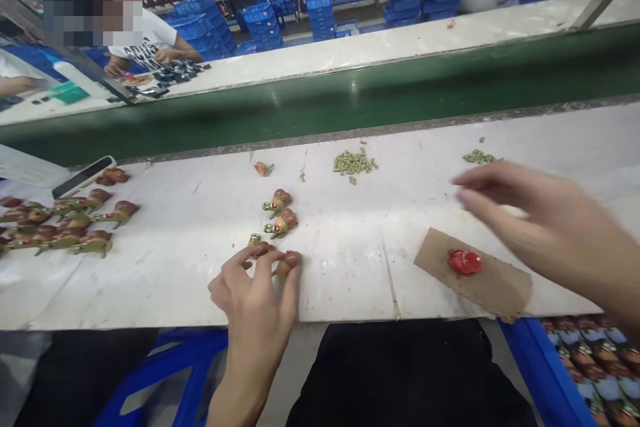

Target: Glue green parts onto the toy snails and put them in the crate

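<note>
**Q:** Item one, left hand?

**A:** Left hand [255, 293], at 6 o'clock on the white conveyor belt [340, 287]. Fingers together, clamped on a brown-and-green painted toy figure [290, 263], with a second figure [261, 248] just under the fingertips.

**Q:** Right hand?

**A:** Right hand [545, 227], at 3 o'clock above the belt. Fingers slightly apart; it seems to hold nothing, though blur makes that uncertain.

**Q:** Items near it?

**A:** Green pellets [479, 157] just beyond the fingertips. Below, at 4 o'clock, a cardboard scrap [480, 277] bearing a red plastic cap [465, 262].

**Q:** Remainder?

**A:** Two more figures [279, 213] at 12 o'clock from the left hand; a heap of figures [65, 223] at 9 o'clock; a smartphone [84, 177] at 10 o'clock; a larger pellet pile [353, 163] at 12 o'clock; a co-worker [140, 47] in a white T-shirt at 11 o'clock, beyond a green belt [320, 107]; blue plastic crates [260, 27] behind.
</note>
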Available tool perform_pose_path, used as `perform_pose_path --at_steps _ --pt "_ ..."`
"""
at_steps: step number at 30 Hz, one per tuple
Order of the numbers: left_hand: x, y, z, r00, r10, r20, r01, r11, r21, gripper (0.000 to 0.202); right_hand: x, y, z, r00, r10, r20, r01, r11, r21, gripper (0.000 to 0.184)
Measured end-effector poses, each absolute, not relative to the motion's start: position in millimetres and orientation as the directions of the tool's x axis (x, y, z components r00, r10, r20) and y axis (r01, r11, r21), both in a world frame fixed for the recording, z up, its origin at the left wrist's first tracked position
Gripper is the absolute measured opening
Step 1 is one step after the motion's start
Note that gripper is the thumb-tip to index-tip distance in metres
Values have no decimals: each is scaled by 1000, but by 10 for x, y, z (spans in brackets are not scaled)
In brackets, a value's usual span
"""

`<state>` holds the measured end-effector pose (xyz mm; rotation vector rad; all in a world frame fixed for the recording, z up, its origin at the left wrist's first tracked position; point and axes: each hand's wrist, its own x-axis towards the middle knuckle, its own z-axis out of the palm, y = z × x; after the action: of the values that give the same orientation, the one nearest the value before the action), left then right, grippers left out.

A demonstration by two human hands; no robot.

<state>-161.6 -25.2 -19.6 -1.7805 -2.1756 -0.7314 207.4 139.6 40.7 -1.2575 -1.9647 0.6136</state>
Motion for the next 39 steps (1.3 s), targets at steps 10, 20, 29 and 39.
perform_pose_path --at_steps 10,20,29,39 --pt "-924 -399 -33 -261 962 -86 70 108 992 18 231 2255 88 -541 841 -8 773 493 -399 20" --pt "-684 -353 -48 -83 986 -144 -129 133 983 17 60 2200 142 -515 855 -62 783 440 -439 29" --pt "-785 -142 -72 -129 977 -172 -153 151 977 27 687 1529 656 -545 838 26 506 353 -787 11" --pt "-485 107 104 77 997 -26 -38 29 999 6 1496 483 519 -377 924 62 299 185 -936 11"
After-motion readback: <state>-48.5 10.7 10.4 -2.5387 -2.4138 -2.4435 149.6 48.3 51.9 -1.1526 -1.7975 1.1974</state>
